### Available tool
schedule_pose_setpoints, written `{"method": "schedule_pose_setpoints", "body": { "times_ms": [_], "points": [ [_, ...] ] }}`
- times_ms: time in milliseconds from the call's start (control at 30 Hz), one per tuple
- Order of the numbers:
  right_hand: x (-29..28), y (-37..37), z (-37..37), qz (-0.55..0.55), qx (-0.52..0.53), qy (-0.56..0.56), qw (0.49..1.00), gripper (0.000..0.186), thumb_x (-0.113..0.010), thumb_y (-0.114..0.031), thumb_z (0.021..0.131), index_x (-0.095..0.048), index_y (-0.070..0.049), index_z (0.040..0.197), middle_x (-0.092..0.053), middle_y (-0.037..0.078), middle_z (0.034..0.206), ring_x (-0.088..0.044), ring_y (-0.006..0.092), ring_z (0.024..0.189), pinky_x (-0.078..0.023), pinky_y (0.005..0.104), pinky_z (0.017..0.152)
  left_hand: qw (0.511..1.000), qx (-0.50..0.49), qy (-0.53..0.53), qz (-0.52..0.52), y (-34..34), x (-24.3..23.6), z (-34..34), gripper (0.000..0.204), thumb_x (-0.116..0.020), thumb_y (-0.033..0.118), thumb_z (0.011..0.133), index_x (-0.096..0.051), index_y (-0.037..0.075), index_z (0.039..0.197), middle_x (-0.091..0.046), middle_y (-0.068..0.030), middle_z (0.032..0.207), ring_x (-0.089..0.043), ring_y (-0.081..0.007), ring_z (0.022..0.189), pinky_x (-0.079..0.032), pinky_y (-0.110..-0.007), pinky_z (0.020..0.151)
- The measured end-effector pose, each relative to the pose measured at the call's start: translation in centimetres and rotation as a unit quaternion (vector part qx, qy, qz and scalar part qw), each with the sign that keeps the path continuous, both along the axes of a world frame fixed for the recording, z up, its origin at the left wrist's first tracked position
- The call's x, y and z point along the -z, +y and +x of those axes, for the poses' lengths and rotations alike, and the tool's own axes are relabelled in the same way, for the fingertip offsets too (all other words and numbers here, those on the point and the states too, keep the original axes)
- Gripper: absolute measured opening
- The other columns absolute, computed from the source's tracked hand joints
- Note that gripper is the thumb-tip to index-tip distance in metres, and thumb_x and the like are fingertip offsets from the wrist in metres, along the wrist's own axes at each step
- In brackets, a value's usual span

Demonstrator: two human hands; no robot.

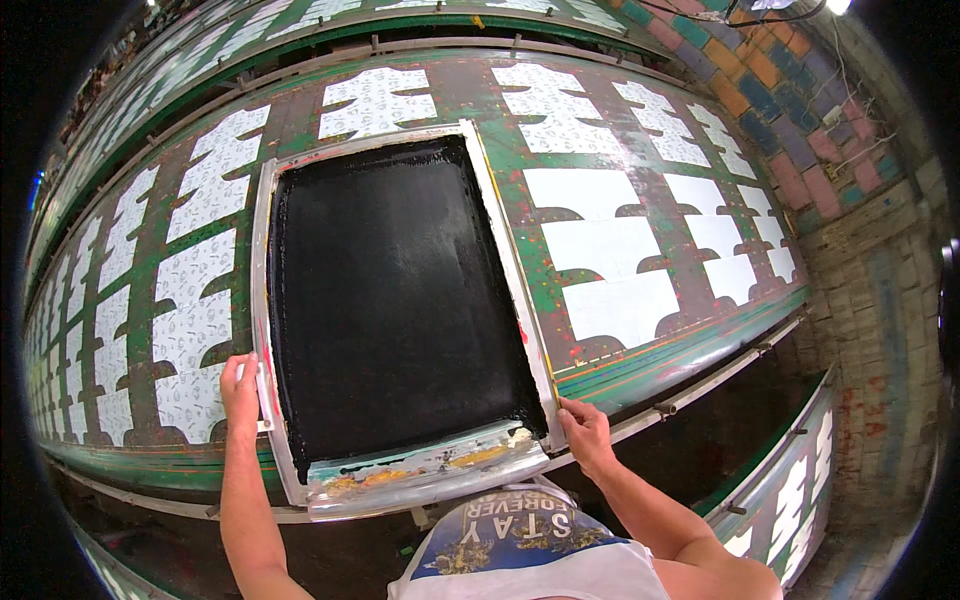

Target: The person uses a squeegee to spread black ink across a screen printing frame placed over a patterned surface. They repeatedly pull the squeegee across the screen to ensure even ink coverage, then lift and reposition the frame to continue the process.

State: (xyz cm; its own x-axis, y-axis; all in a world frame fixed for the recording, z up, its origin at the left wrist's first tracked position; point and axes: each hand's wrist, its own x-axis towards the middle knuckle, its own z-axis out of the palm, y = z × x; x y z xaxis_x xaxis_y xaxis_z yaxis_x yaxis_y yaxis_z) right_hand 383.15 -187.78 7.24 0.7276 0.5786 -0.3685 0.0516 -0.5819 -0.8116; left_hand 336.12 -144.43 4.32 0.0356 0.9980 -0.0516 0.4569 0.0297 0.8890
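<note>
A large screen-printing frame [395,280] coated in black ink lies on a long green table [690,355]. Along its near end runs a metal strip [425,465] smeared with yellow, teal and black, close to my waist. My left hand [241,390] is closed on a pale bracket at the frame's left side. My right hand [585,430] grips the frame's right rail near the lower corner. Patterned white cut pieces [195,320] lie left of the frame and beyond it. Plain white pieces [610,295] lie to its right, with more patterned ones farther back.
Another long table [230,30] with white pieces runs beyond the far rail. A third [785,500] stands at lower right, behind me. A coloured brick floor [760,90] and worn paving [870,330] border the right end. Cables hang at top right.
</note>
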Motion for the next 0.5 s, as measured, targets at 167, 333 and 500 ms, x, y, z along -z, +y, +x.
{"method": "schedule_pose_setpoints", "body": {
  "times_ms": [167, 333, 500],
  "points": [
    [-2.9, 0.1, -0.1, 0.038, 0.031, 0.024, 0.999, 0.031, -0.072, -0.018, 0.106, -0.079, 0.000, 0.130, -0.079, 0.015, 0.112, -0.072, 0.0175, 0.098, -0.057, 0.0330, 0.088, 0.998, -0.011, -0.013, -0.060, -0.2, -1.7, 0.2, 0.028, -0.069, 0.031, 0.108, -0.072, 0.004, 0.105, -0.068, -0.0042, 0.091, -0.063, -0.0140, 0.086, -0.050, -0.033, 0.080],
    [-6.9, 0.0, 0.6, 0.060, 0.019, 0.058, 0.996, 0.032, -0.070, -0.019, 0.109, -0.078, 0.003, 0.131, -0.078, 0.007, 0.108, -0.068, 0.0119, 0.096, -0.055, 0.0296, 0.086, 0.985, -0.061, -0.046, -0.151, -0.7, -5.2, 2.4, 0.028, -0.070, 0.040, 0.108, -0.064, 0.016, 0.095, -0.039, 0.0097, 0.063, -0.027, -0.0016, 0.044, -0.018, -0.026, 0.038],
    [-7.6, -0.3, 4.7, 0.102, 0.040, 0.037, 0.993, 0.032, -0.068, -0.020, 0.110, -0.078, 0.003, 0.129, -0.077, 0.004, 0.105, -0.064, 0.0100, 0.093, -0.054, 0.0294, 0.083, 0.987, -0.035, -0.076, -0.139, -1.5, -8.7, 7.3, 0.028, -0.069, 0.042, 0.107, -0.064, 0.016, 0.094, -0.043, 0.0088, 0.066, -0.032, -0.0019, 0.045, -0.024, -0.025, 0.039]
  ]
}}
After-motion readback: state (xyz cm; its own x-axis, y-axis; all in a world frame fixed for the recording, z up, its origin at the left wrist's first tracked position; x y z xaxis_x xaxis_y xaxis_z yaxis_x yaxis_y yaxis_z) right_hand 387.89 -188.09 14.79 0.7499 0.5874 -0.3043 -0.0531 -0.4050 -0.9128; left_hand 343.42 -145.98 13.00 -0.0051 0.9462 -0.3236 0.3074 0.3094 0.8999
